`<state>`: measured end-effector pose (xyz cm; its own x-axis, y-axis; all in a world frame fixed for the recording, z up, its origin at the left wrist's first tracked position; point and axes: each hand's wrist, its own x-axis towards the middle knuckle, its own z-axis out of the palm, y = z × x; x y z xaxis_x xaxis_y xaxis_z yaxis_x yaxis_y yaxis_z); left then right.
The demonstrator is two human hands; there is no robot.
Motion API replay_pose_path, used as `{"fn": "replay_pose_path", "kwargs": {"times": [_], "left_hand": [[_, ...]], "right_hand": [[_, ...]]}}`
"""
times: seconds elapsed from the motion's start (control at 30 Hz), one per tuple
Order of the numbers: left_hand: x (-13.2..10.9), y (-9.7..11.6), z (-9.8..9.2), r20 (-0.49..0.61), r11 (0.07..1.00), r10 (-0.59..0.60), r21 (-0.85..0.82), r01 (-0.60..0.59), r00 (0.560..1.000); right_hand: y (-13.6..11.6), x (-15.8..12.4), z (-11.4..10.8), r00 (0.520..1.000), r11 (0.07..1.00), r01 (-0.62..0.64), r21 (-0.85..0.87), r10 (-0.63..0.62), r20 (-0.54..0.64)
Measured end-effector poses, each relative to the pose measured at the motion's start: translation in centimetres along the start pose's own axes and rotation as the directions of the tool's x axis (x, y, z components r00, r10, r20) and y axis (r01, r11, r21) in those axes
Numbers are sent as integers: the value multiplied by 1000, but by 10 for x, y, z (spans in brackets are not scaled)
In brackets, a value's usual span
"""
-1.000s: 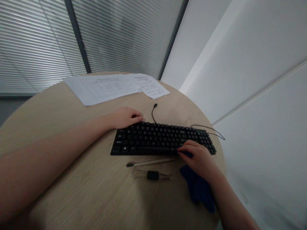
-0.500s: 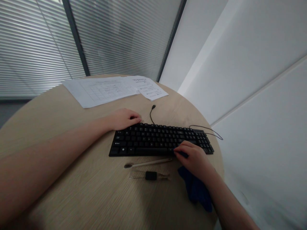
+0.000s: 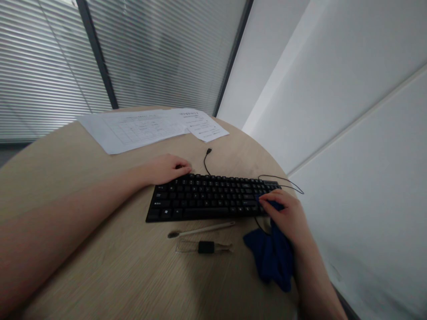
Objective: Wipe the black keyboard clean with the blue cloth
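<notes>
A black computer keyboard lies flat on the round wooden table. At its far left corner, my left hand bends over the back edge, thumb and fingers close together on it; the fingertips are partly hidden. Over the keys on the right side, my right hand pinches a dark blue cloth. A bit of the cloth touches the keys, and the rest hangs down onto the table below the wrist. In front of the keyboard lie a slim brush with dark bristles and a wire keycap puller with a black grip.
Printed papers are spread at the table's far side. The keyboard's USB plug lies behind it, and a loop of its cable reaches the right edge of the table. A white wall rises close on the right.
My right hand has slid to the right along the keys with the cloth, toward the number pad. The left hand stays at the far left corner. The whole view has shifted slightly.
</notes>
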<state>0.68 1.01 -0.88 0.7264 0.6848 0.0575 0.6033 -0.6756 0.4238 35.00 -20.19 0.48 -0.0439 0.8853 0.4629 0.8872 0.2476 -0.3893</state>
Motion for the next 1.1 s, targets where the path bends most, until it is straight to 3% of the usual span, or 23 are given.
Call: {"fn": "replay_pose_path", "kwargs": {"times": [0.17,0.23,1.1], "left_hand": [[0,1,-1,7,1000,15,19,-15,1000],[0,2,-1,8,1000,6,20,-7,1000],[0,1,-1,8,1000,-25,4,25,1000]], "right_hand": [[-9,3,10,951,998,-28,55,10,308],[-9,4,11,928,998,-48,42,29,372],[-15,2,13,927,1000,-19,-19,25,374]]}}
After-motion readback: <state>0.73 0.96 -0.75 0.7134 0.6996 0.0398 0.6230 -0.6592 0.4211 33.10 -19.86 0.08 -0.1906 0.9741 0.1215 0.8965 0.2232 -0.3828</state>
